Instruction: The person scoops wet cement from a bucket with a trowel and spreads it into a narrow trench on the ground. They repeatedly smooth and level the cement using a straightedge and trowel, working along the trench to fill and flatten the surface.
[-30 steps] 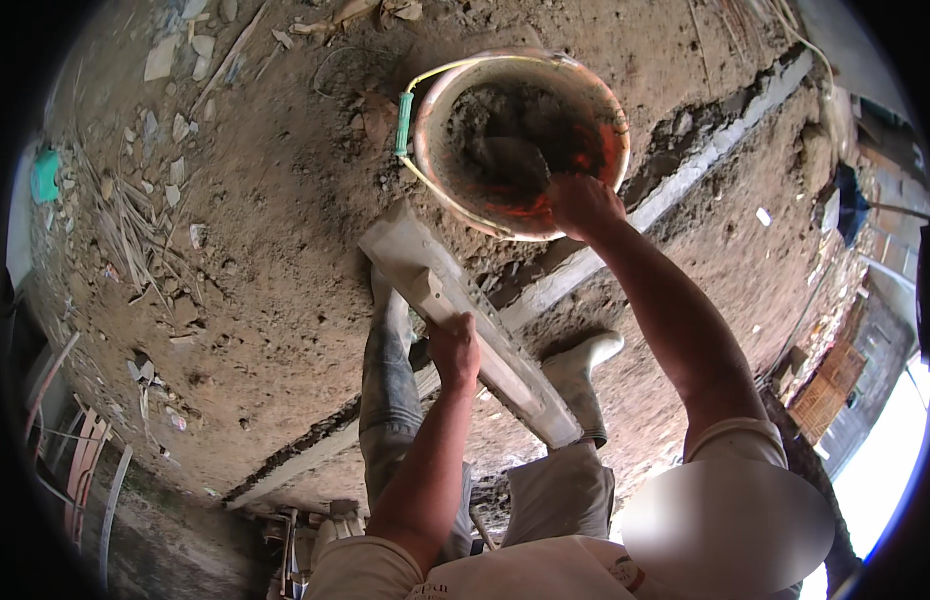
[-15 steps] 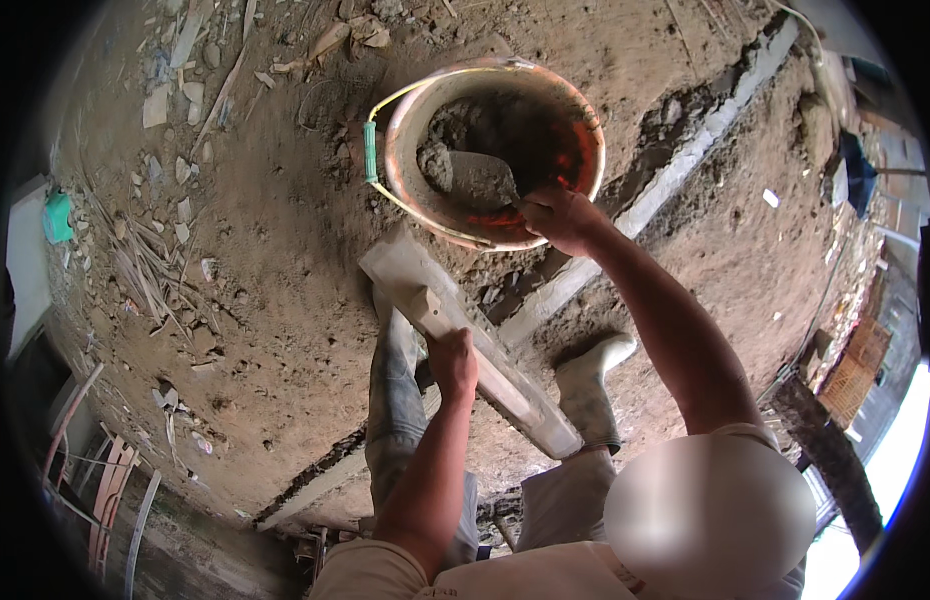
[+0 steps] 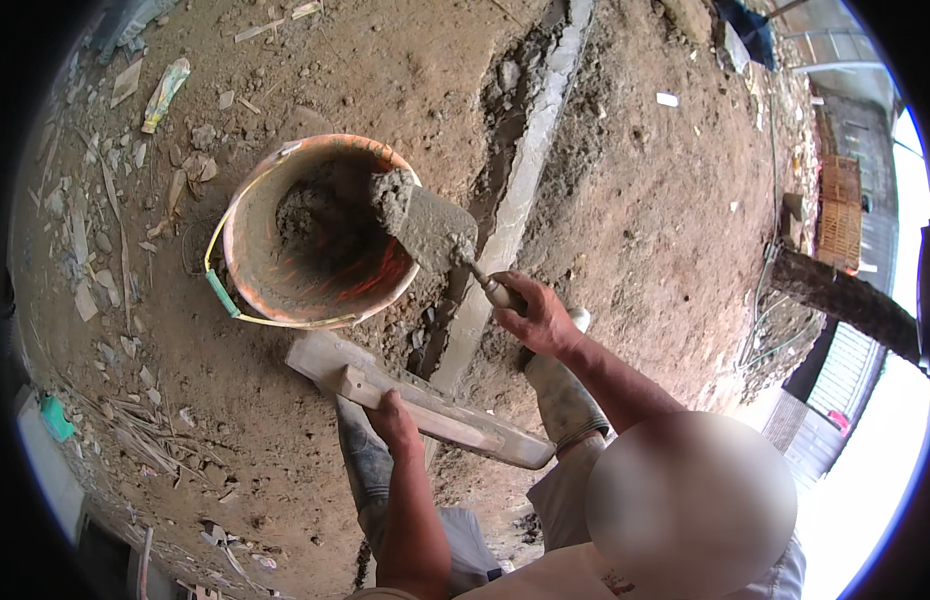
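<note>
My right hand [image 3: 540, 318] grips the handle of a trowel [image 3: 435, 228], whose blade points left over the right rim of the bucket [image 3: 253, 262]. Wet grey mortar [image 3: 390, 198] clings to the blade's far end. More mortar [image 3: 303, 215] lies inside the orange bucket, which has a yellow wire handle with a green grip. In my left hand [image 3: 393, 422] is the handle of a long plastering float [image 3: 475, 428], held slantwise in front of my legs, below the bucket. The float's working face is mostly turned out of sight.
A narrow grey mortar strip [image 3: 525, 180] runs across the dirt ground right of the bucket, passing under the trowel. My boots [image 3: 565, 395] stand near the float. Debris and wood scraps [image 3: 150, 435] litter the left side. A dark beam [image 3: 845, 300] lies at the right.
My right hand has lifted the trowel out of the bucket, bringing mortar with it, and moved right over the strip. The view has shifted, so the bucket appears farther left. My left hand keeps the float.
</note>
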A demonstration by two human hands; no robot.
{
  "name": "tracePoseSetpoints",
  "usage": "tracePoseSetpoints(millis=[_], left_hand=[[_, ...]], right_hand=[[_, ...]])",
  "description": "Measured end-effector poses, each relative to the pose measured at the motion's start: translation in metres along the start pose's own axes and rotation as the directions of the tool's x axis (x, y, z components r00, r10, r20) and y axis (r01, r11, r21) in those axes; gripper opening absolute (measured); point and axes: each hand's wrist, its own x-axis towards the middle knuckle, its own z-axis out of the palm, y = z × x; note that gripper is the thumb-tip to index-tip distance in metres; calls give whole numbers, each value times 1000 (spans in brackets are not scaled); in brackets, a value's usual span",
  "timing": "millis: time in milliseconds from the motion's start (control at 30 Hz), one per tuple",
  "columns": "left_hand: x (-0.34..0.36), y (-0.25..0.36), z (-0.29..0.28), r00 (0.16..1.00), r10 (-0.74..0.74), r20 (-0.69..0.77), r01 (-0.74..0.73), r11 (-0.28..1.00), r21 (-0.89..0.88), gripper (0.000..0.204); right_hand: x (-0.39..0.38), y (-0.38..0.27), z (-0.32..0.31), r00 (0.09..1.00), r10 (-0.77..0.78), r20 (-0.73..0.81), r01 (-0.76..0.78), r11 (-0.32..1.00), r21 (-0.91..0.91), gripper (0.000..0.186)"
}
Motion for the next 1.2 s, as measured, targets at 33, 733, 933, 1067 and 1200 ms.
tracePoseSetpoints(millis=[33,733,933,1067,1200], left_hand=[[-4,5,3,1000,-15,-8,15,1000,-16,61],[8,-12,19,999,31,26,-33,994,104,65],[5,-14,28,999,43,22,-46,988,148,63],[3,-21,37,999,14,38,-19,990,139,62],[-2,-17,35,1000,-8,-9,10,986,164,63]], right_hand=[[-7,10,-4,994,4,-107,-4,1000,5,52],[161,151,-118,577,249,-778,-391,920,5,46],[140,204,-155,710,261,-654,-293,954,62,51],[166,205,-190,779,282,-560,-298,952,66,51],[188,163,-194,805,272,-528,-304,952,28,45]])
